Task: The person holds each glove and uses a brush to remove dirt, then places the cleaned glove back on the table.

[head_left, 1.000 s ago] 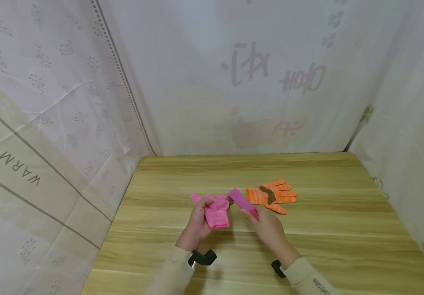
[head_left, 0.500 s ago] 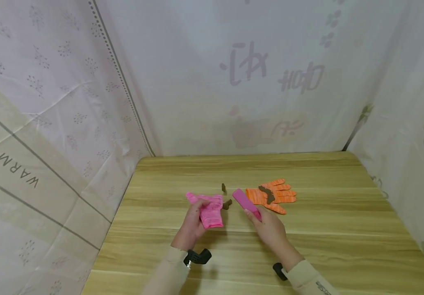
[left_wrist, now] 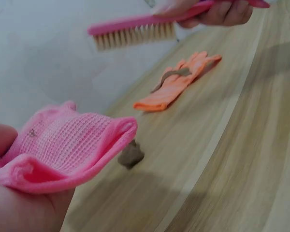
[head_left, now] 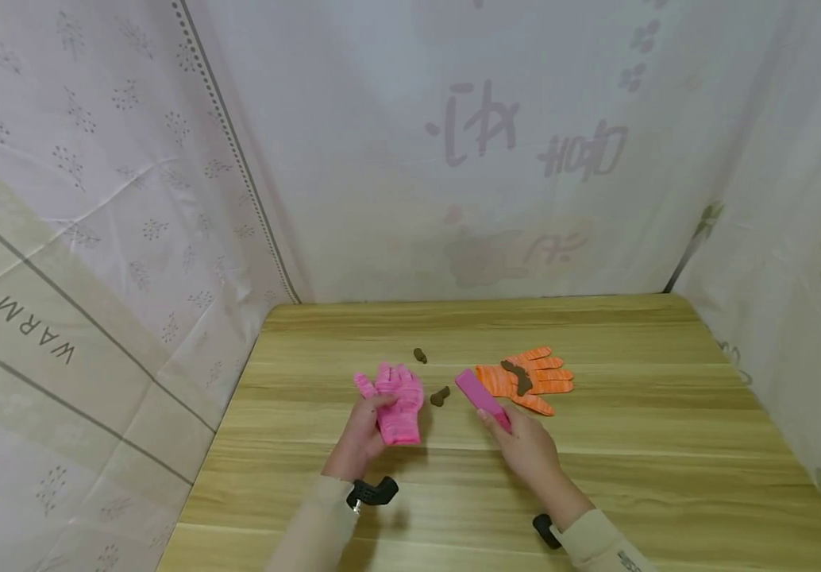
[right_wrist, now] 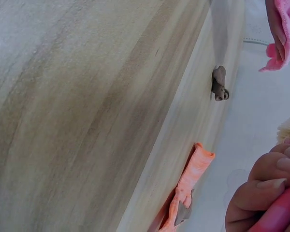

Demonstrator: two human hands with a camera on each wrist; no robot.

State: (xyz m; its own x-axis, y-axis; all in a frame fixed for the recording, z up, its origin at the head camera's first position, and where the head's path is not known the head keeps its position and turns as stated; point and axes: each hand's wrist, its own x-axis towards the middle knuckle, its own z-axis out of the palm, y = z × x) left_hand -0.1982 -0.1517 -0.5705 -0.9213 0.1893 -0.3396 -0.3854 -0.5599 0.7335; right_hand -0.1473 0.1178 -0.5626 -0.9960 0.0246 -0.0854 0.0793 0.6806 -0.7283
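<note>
My left hand (head_left: 362, 429) grips a pink knitted glove (head_left: 402, 409) above the table, thumb across its palm side. In the left wrist view the glove's cuff opening faces the camera, with a small dark smudge on the knit. My right hand (head_left: 530, 449) holds a pink brush (head_left: 480, 397) by its handle, apart from the glove. Pale bristles (left_wrist: 135, 36) point downward in the left wrist view. One brown clump (head_left: 440, 396) lies between the hands, and a smaller brown clump (head_left: 420, 355) lies farther back.
An orange knitted glove (head_left: 492, 381) lies flat beyond the brush, fingers pointing right, with a brown smear (head_left: 522, 379) on it. The wooden table (head_left: 668, 445) is bounded by patterned cloth (head_left: 353, 199) at the back and both sides.
The brush has come away from the pink glove, slightly rightward. The left hand has shifted left and turned the glove, spreading its fingers into view. Two brown clumps have dropped from it onto the table.
</note>
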